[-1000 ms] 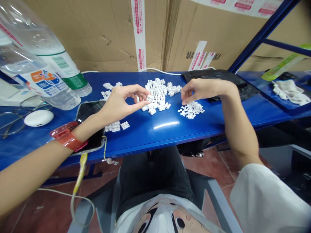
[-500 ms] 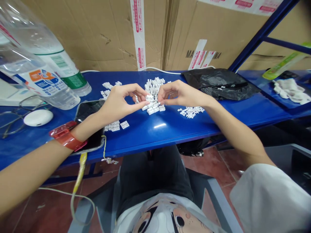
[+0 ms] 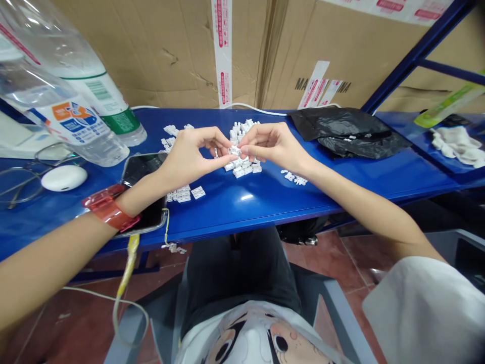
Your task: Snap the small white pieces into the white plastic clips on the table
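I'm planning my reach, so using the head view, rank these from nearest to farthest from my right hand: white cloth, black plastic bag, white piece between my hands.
1. White piece: between the right hand and left hand.
2. Black plastic bag: to the right hand's right, farther back.
3. White cloth: far right, past the bag.
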Demonstrator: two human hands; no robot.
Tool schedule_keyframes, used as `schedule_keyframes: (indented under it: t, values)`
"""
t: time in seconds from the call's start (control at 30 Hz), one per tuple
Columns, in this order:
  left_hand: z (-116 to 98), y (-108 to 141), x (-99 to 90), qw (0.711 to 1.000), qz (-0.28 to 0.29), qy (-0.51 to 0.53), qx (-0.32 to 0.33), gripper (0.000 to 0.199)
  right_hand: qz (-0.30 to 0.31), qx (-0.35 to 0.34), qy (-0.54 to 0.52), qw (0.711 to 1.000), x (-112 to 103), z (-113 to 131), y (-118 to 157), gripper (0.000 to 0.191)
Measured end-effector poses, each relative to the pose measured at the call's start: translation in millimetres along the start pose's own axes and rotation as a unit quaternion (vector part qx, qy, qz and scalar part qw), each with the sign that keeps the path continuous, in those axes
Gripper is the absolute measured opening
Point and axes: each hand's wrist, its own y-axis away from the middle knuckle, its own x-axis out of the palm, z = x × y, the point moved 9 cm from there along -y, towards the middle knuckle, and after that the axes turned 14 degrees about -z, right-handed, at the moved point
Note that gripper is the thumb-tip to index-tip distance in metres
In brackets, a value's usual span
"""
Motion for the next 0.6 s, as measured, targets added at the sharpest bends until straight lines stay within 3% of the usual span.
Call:
schedule_keyframes:
  t: [0.3, 0.43, 0.53, 0.6]
  values:
    - [0.4, 0.8, 0.3, 1.0, 0.004, -0.002, -0.004, 0.024, -0.013, -0.028, -0.017, 0.999, 2.8, 5.8, 3.3, 0.032]
    - [-4.8, 1.6, -0.7, 1.0, 0.004, 0.002, 0.012, 0.024, 0.007, 0.056, -0.059, 0.997, 4.1, -7.4, 3.0, 0.036]
    - [-13.9, 1.9, -2.2, 0.999, 0.005, 0.015, 0.042, 0.02, 0.049, 0.135, -0.109, 0.984, 10.9, -17.7, 6.3, 0.04]
    - [-18.8, 2.1, -2.7, 0.998, 0.009, 0.024, 0.054, 0.017, 0.085, 0.152, -0.126, 0.977, 17.1, -16.9, 9.1, 0.039]
